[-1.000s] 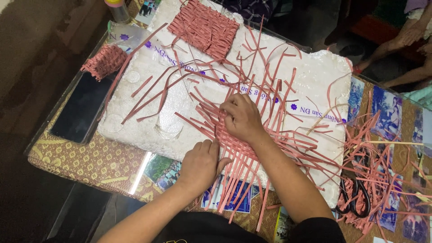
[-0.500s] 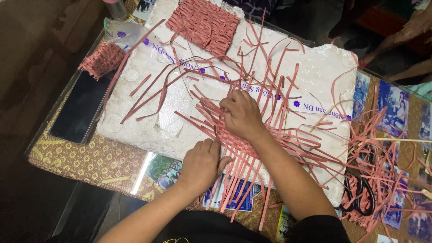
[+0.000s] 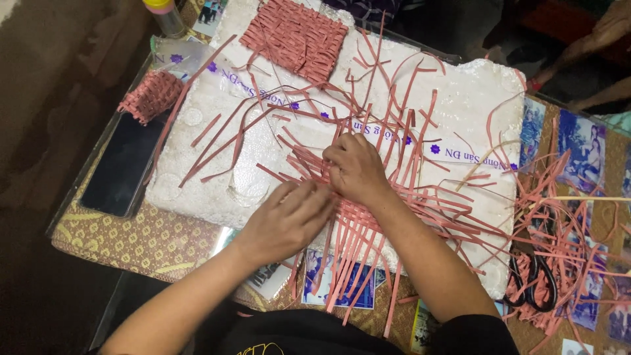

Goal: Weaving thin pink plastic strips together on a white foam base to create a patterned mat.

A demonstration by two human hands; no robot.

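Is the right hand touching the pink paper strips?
Touching. The head view shows the right hand pressed flat onto the pink strips on the white foam board.

Both hands, left hand (image 3: 286, 220) and right hand (image 3: 355, 169), sit on crossed pink strips (image 3: 368, 197) mid foam board (image 3: 217, 164). Bare foam on the board's left part gives open passage. Far edge blocked by woven mat (image 3: 296, 36); left side by small woven piece (image 3: 150, 95) and phone (image 3: 121, 164). Right side cluttered: loose strip pile (image 3: 565, 250) over scissors (image 3: 536, 283) (handles partly hidden). Bottle (image 3: 164, 14) at far left corner.
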